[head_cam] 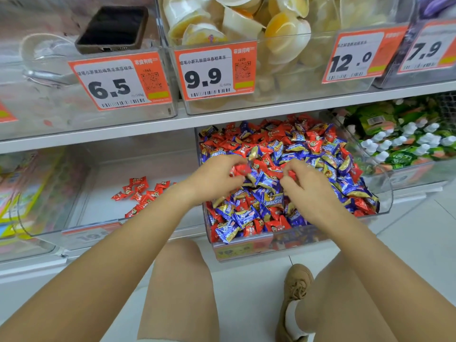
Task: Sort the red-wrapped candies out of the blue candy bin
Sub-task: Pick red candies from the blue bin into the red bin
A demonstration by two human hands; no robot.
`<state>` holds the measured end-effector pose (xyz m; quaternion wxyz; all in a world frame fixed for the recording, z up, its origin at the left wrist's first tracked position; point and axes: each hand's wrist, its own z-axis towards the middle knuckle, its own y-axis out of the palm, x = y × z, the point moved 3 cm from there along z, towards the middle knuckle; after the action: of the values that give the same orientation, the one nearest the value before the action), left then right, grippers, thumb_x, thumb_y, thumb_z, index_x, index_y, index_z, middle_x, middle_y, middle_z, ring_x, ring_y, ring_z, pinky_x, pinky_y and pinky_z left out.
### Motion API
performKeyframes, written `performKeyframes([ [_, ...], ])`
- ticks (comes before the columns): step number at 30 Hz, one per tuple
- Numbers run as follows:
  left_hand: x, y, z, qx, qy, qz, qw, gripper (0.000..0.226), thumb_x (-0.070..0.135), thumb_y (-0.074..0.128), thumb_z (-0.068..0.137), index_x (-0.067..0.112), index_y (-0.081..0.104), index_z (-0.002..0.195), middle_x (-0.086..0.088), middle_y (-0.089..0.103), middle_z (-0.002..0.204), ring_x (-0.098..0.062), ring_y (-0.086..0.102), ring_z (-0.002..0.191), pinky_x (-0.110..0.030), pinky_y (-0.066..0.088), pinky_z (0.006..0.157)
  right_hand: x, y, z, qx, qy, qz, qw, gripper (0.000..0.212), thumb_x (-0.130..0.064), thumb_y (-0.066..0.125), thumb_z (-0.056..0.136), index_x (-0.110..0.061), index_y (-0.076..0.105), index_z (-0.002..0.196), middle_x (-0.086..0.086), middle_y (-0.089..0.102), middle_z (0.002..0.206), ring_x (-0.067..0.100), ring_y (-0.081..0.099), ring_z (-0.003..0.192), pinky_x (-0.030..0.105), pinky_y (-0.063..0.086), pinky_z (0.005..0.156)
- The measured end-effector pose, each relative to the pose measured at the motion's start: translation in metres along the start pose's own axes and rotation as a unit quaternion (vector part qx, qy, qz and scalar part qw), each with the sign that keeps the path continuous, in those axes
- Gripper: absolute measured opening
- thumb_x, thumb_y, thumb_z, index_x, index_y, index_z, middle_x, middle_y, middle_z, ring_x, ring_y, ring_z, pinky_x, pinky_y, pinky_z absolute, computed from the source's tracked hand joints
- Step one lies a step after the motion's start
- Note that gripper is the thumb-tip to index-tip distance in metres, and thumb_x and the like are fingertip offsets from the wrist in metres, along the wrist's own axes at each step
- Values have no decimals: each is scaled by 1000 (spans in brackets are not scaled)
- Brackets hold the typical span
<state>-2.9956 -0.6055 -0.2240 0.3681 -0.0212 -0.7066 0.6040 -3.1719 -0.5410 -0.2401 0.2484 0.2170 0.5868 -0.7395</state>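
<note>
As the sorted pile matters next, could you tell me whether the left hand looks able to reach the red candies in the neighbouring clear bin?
Probably yes: the clear bin is open-topped, and nothing lies between the left hand and the sorted red candies.

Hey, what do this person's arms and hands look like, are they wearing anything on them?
Both arms are bare from hand to the frame edge: no sleeves show. The left hand and right hand wear no gloves, and no rings, watch or bracelets are visible. Fingers are partly hidden among the candies.
</note>
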Motion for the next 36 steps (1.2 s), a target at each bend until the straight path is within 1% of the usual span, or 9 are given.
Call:
performKeyframes([
  [4,-5,-7,0,86,-81,-254,960,23,14,59,93,16,58,116,6,63,90,-5,59,70,-14,48,60,9,-21,9,64,33,12,997,51,-43,46,95,-11,37,57,4,34,53,19,35,50,31,26,52],
  [7,-10,-8,2,96,-162,-468,863,18,9,57,94,7,62,112,-3,69,97,-14,64,85,-26,53,83,14,-19,22,1,25,-19,1000,24,-35,47,97,-18,63,91,-3,53,72,14,49,64,30,34,59],
  [11,-6,-9,-1,87,-243,-682,685,8,6,53,95,4,59,91,-8,67,74,-15,66,62,-28,57,65,10,-3,33,-99,-23,-131,986,37,-49,49,92,-36,56,127,-4,52,108,13,55,91,28,36,69],
  [14,-6,-7,-3,46,-259,-716,647,11,8,51,96,1,57,103,-13,70,80,-21,70,70,-31,59,65,6,9,36,-133,-25,-172,976,58,-68,39,86,-39,46,136,0,49,118,18,55,102,31,41,71],
  [17,-6,-6,-4,39,-249,-701,667,8,8,51,96,4,58,99,-15,68,91,-23,69,80,-34,59,71,1,14,33,-139,-40,-191,971,65,-72,39,82,-39,40,139,0,50,125,21,54,111,29,40,73],
  [21,-18,-16,-3,114,-166,-425,882,15,8,59,91,23,58,94,-6,66,91,-22,67,79,-41,59,75,-11,19,25,-132,-82,-199,968,45,-54,44,93,-30,45,131,-2,55,114,20,57,95,29,42,67],
  [25,-15,-25,-11,118,-116,-180,970,7,18,60,89,23,56,87,-5,62,82,-25,67,75,-38,60,64,-5,20,25,-78,-63,-206,973,30,-39,41,99,-19,45,121,0,64,91,21,57,70,33,45,56],
  [32,7,-15,-8,46,-37,201,978,33,45,66,85,15,56,93,2,55,77,-28,58,87,-32,37,63,9,1,19,-24,1,-88,996,27,-45,54,92,-22,48,102,2,63,67,18,58,55,33,45,54],
  [36,14,1,2,-9,-47,280,959,48,48,66,84,13,57,115,-6,63,103,-28,59,101,-33,39,67,17,-12,19,-20,12,-72,997,21,-31,46,98,-20,53,115,6,54,56,17,43,44,32,32,45],
])
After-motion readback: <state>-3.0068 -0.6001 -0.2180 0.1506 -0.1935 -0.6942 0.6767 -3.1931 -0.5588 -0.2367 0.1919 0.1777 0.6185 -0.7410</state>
